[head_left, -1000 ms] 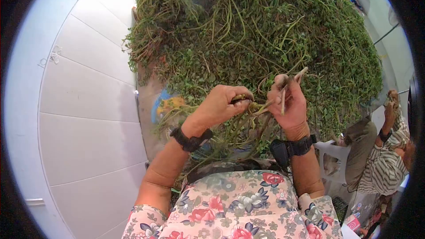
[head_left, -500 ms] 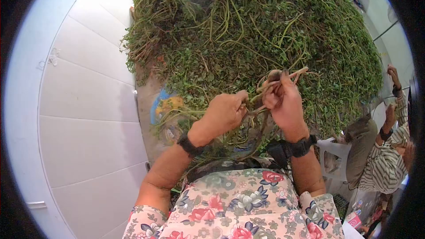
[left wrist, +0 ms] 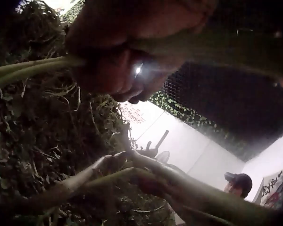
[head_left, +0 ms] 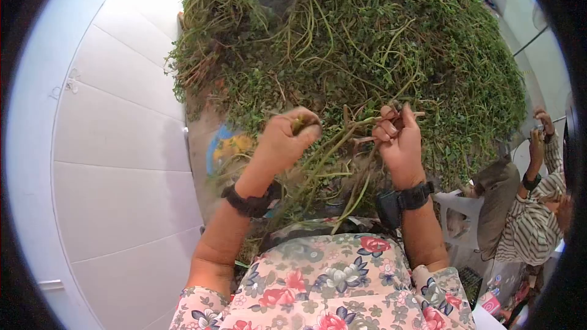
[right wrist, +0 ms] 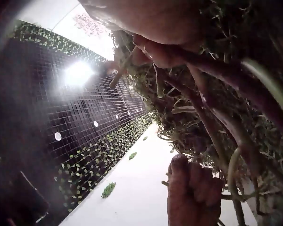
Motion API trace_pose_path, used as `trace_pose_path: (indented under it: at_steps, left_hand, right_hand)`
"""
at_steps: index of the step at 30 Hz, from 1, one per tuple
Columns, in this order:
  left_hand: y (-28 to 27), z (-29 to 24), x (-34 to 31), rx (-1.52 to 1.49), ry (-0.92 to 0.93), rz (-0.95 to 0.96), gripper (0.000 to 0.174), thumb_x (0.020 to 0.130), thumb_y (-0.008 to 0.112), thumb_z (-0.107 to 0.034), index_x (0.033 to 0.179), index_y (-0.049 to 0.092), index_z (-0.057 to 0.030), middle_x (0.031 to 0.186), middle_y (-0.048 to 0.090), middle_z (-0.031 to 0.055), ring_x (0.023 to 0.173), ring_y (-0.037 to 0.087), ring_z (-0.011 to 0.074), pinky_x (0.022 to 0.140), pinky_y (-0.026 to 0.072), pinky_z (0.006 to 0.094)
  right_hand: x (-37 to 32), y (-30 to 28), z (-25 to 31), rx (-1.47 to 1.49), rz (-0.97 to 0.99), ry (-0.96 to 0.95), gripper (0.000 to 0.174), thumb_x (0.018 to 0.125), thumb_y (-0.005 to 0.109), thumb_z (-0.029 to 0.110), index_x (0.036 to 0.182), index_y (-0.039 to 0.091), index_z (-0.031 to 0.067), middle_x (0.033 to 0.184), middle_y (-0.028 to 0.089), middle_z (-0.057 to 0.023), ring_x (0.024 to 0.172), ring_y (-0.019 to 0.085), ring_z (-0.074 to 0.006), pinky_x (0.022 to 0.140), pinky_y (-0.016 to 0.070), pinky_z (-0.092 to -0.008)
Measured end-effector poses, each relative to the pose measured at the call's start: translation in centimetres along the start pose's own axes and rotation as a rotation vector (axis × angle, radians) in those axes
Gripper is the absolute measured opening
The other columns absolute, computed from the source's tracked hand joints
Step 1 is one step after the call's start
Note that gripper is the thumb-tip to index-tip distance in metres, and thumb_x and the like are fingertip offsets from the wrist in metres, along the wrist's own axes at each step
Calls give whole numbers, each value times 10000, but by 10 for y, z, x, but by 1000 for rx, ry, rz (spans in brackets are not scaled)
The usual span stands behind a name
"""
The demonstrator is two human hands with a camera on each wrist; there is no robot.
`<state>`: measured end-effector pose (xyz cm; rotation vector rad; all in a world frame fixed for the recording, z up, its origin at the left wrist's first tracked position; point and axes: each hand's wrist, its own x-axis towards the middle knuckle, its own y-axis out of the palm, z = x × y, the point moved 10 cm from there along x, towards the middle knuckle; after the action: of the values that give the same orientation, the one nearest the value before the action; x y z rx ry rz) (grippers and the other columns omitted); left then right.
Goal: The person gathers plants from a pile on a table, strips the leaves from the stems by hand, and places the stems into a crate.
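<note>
In the head view my left hand (head_left: 278, 143) has its fingers curled round greenish plant stems, a little apart from the right hand. The left wrist view shows a pale green stem (left wrist: 33, 70) sticking out of its fingers. My right hand (head_left: 400, 146) grips several long plant stems (head_left: 327, 153) that trail down to the left, toward my lap. Brown and green stems (right wrist: 221, 113) run from the right hand's fingers in the right wrist view, with the left hand (right wrist: 193, 193) below them. Beyond both hands spreads a large heap of leafy green plants (head_left: 306, 79).
A white panelled wall (head_left: 122, 201) stands along the left. A blue and yellow patch (head_left: 229, 146) shows at the heap's left edge. At the right sits another person in a striped shirt (head_left: 532, 229), near a white plastic chair (head_left: 461, 214).
My left hand has pulled away to the left from the right hand, where the two were close together. The right hand stays near its place, still holding stems.
</note>
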<state>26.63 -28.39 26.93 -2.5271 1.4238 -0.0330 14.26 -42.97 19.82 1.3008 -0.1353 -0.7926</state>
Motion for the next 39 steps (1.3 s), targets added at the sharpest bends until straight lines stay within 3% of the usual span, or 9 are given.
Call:
trace_pose_path:
  at_steps: [4, 5, 11, 20, 28, 31, 34, 37, 39]
  left_hand:
    - [27, -3, -6, 226, 73, 81, 176, 776, 614, -115, 909, 571, -7, 740, 552, 18, 708, 469, 67, 635, 413, 234]
    - [31, -12, -7, 350, 259, 22, 203, 762, 614, -126, 915, 560, -5, 693, 577, 96, 649, 553, 159, 603, 439, 290]
    - [36, 6, -3, 651, 191, -27, 204, 757, 587, -139, 919, 545, -21, 653, 554, 214, 630, 526, 418, 522, 417, 443]
    - [33, 24, -8, 284, -14, 131, 154, 826, 499, -98, 940, 559, -14, 531, 411, 52, 507, 368, 63, 460, 323, 252]
    - [25, 26, 2, 310, 41, -25, 175, 805, 521, -141, 893, 552, 8, 588, 461, 93, 548, 430, 143, 527, 381, 299]
    - [20, 38, 16, 351, 13, -56, 196, 788, 551, -162, 881, 546, 10, 615, 482, 106, 565, 433, 154, 546, 393, 305]
    - [12, 47, 28, 327, 71, -80, 221, 800, 571, -190, 879, 536, 13, 679, 496, 66, 589, 419, 151, 571, 407, 300]
    - [5, 42, 33, 316, 161, -150, 203, 836, 525, -172, 872, 520, 28, 716, 507, 45, 601, 463, 127, 570, 419, 292]
    - [-1, 63, 37, 5, -79, -211, 209, 847, 517, -184, 886, 523, 21, 698, 502, 35, 603, 477, 110, 548, 415, 271]
  right_hand:
    - [-1, 4, -4, -9, -18, 18, 286, 958, 366, 295, 854, 489, 58, 713, 493, -27, 513, 362, -96, 449, 295, -253]
    - [-2, 5, -6, -8, -13, 27, 285, 956, 370, 299, 855, 491, 61, 716, 495, -28, 517, 365, -98, 450, 295, -253]
    - [-10, 22, -15, -84, 53, 11, 293, 957, 368, 304, 880, 513, 62, 753, 517, -42, 544, 381, -104, 484, 318, -258]
    - [-3, 29, 7, -79, 143, -51, 284, 947, 390, 311, 895, 522, 66, 759, 541, -57, 593, 431, -132, 537, 349, -272]
    - [-18, 42, -28, -249, 95, -40, 284, 941, 408, 304, 942, 540, 51, 745, 547, -62, 602, 454, -121, 535, 371, -277]
    - [-41, 67, -40, -1209, 302, -393, 329, 956, 372, 342, 961, 525, 51, 741, 501, -24, 623, 434, -77, 531, 339, -223]
    - [-59, 79, -87, -791, 411, -1, 339, 953, 377, 352, 938, 530, 50, 701, 481, -15, 617, 424, -58, 532, 328, -203]
    - [-54, 89, -84, -901, 462, -139, 308, 957, 376, 327, 942, 541, 68, 637, 423, 25, 561, 368, -44, 491, 290, -199]
    - [-47, 88, -63, -880, 376, -150, 302, 956, 381, 321, 928, 545, 69, 630, 424, 26, 544, 361, -41, 477, 287, -205]
